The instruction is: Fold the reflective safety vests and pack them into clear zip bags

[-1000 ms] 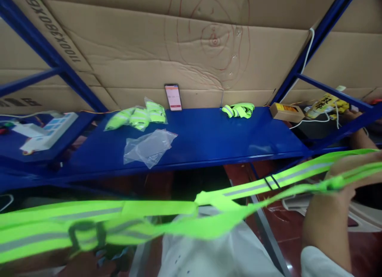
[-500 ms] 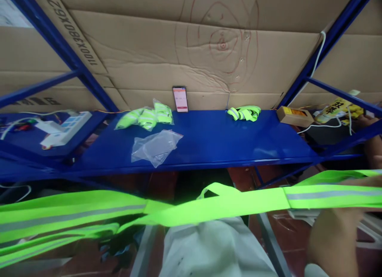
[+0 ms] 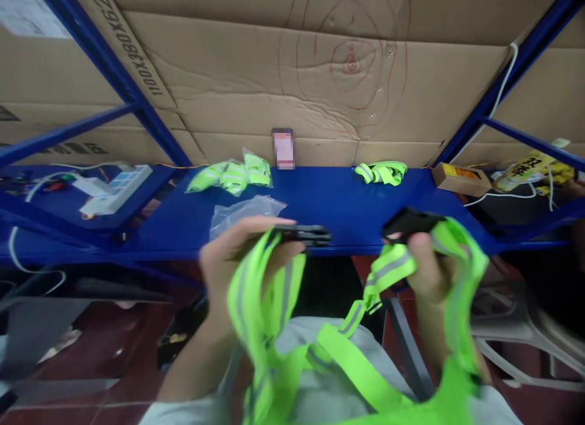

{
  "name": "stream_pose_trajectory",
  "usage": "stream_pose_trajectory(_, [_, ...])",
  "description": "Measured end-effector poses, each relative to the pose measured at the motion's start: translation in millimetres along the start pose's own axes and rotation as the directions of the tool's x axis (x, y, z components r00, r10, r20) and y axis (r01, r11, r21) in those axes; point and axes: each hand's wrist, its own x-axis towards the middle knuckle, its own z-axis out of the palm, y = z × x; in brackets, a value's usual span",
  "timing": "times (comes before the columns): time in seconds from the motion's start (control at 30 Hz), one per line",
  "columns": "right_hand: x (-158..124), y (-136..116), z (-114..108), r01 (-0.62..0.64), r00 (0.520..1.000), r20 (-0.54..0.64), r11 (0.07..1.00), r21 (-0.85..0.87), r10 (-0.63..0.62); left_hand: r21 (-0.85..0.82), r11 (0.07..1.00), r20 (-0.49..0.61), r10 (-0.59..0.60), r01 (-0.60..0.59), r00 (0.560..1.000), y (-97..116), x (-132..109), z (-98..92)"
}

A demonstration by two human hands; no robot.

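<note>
Between thumb and fingers, my left hand (image 3: 247, 254) pinches one half of a black plastic buckle (image 3: 306, 235), its prongs pointing right. The other buckle half (image 3: 409, 225) is gripped in my right hand (image 3: 432, 269). A gap separates the two halves. Neon-yellow reflective straps (image 3: 351, 352) with grey stripes loop from both halves, hang down and lie across my lap. Some of the straps and my right fingers are blurred or hidden.
On the blue shelf (image 3: 329, 199) lie bagged reflective straps (image 3: 235, 174), a clear plastic bag (image 3: 244, 210), a strap bundle (image 3: 382, 172) and an upright phone (image 3: 284, 149). A power strip (image 3: 116, 190) is at left, a small cardboard box (image 3: 461, 180) at right. Cardboard stands behind.
The straps, stretched wide across the view before, now hang slack in loops. Both hands have come inward and up, bringing the buckle halves into view. The view has shifted slightly.
</note>
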Motion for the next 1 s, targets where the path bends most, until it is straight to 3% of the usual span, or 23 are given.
stream_pose_trajectory(0.1, [8.0, -12.9, 27.7, 0.066, 0.992, 0.1, 0.992, 0.105, -0.077, -0.012, 1.0, 0.089, 0.012, -0.011, 0.996, -10.2, 3.5, 27.7])
stream_pose_trajectory(0.17, [14.7, -17.9, 34.7, 0.064, 0.986, 0.142, 0.984, 0.166, -0.089, -0.011, 1.0, 0.076, -0.01, 0.011, 0.997, -15.5, 4.6, 35.9])
stream_pose_trajectory(0.3, [18.4, -19.3, 34.1, -0.014, 0.99, 0.137, 0.962, 0.273, -0.024, 0.002, 1.0, 0.0, -0.009, 0.009, 1.0, -20.3, 4.5, 31.0])
stream_pose_trajectory(0.47, [16.9, -20.8, 31.7, -0.01, 0.985, 0.167, 0.947, 0.322, -0.046, 0.032, 0.997, 0.001, -0.074, 0.074, 0.997, -17.6, 5.1, 24.7])
stream_pose_trajectory(0.8, [22.7, -20.7, 38.7, 0.048, 0.948, 0.285, 0.946, 0.32, -0.144, 0.075, 0.995, 0.114, -0.073, 0.064, 0.991, -21.0, 8.5, 26.1])
stream_pose_trajectory(0.87, [30.8, -17.2, 40.7, 0.063, 0.93, 0.325, 0.948, 0.313, -0.169, 0.074, 0.995, 0.117, -0.071, 0.063, 0.991, -25.3, 9.3, 25.7])
stream_pose_trajectory(0.93, [43.5, -12.7, 37.0, 0.106, 0.882, 0.419, 0.957, 0.272, -0.217, 0.087, 0.996, 0.108, -0.046, 0.037, 0.993, -27.6, 12.1, 23.0])
stream_pose_trajectory(1.0, [55.6, -10.7, 27.4, 0.154, 0.85, 0.466, 0.962, 0.226, -0.246, 0.146, 0.988, 0.056, 0.046, -0.054, 0.997, -26.7, 16.3, 19.1])
